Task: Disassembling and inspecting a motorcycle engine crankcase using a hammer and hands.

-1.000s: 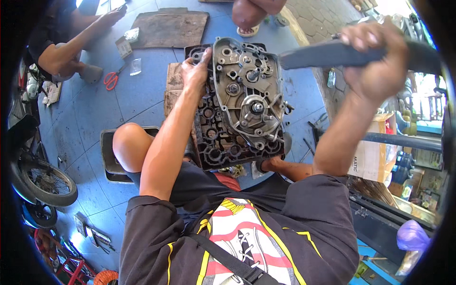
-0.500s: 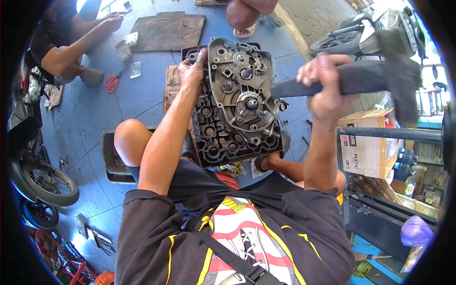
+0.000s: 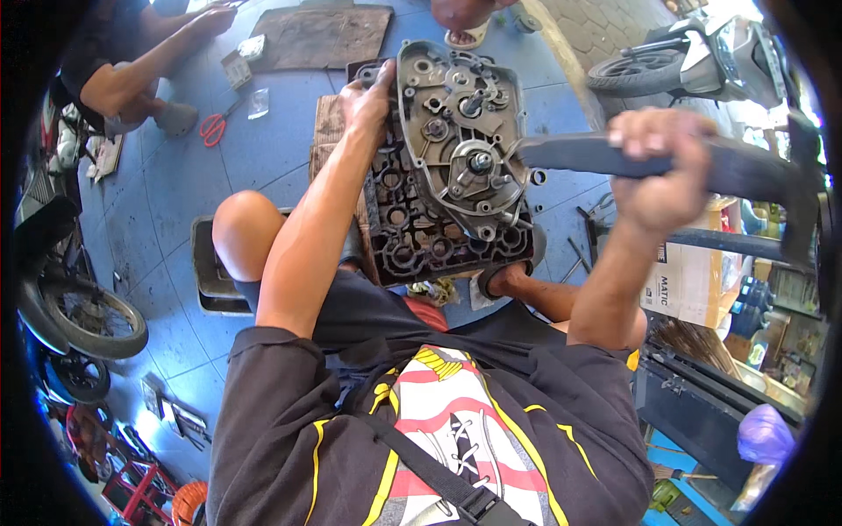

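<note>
Grasping engine casing (image 3: 460, 140) by left edge: left fingers (image 3: 386, 79); right fingers (image 3: 651, 136) clench hammer (image 3: 737, 167), perhaps touching casing.

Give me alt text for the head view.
A person's right hand grips a hammer beside a metal engine crankcase on a dark, ring-patterned base, while the left hand steadies the crankcase. Red-handled scissors lie on blue floor tiles.

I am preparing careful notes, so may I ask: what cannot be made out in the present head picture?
- Crankcase half, underside: head view, hidden by its own upper side.
- Hammer, its head: head view, blurred near the dark right rim.
- Right hand, palm: head view, hidden by its own back and fingers.
- Co-worker, head: head view, cut off by the upper edge.
</note>
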The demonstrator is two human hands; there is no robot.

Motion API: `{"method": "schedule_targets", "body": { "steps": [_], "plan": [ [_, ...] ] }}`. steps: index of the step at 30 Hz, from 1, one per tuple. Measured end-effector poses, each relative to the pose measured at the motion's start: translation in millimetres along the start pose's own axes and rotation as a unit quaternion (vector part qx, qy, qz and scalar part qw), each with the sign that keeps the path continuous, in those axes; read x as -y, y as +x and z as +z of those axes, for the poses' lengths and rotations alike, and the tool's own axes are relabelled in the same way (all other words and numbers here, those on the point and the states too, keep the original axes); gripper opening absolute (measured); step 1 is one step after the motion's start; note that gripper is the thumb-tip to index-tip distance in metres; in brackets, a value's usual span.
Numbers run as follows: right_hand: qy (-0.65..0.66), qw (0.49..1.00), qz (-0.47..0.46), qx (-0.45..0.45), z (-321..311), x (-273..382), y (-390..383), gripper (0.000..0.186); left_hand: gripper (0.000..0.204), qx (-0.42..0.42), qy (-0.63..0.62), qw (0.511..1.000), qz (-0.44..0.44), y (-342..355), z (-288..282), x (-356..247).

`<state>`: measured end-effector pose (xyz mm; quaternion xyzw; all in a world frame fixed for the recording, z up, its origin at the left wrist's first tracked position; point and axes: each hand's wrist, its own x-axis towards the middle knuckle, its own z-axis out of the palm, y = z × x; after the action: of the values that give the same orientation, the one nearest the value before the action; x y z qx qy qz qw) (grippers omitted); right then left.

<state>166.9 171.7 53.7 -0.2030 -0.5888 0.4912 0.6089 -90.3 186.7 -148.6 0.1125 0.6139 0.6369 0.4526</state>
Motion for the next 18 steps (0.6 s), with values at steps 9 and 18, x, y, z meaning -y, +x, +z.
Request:
{"method": "schedule_targets", "body": {
  "steps": [9,18],
  "plan": [
    [-0.022,1.0,0.001,0.002,12.2,25.8,-60.3,0.007,0.044,0.014,-0.061,0.998,-0.011,20.5,1.8,15.4],
    [0.0,0.997,-0.059,0.047,3.8,24.2,-55.4,0.006,0.061,-0.013,-0.026,0.999,-0.025,-9.6,9.6,-11.0]
  ]
}}
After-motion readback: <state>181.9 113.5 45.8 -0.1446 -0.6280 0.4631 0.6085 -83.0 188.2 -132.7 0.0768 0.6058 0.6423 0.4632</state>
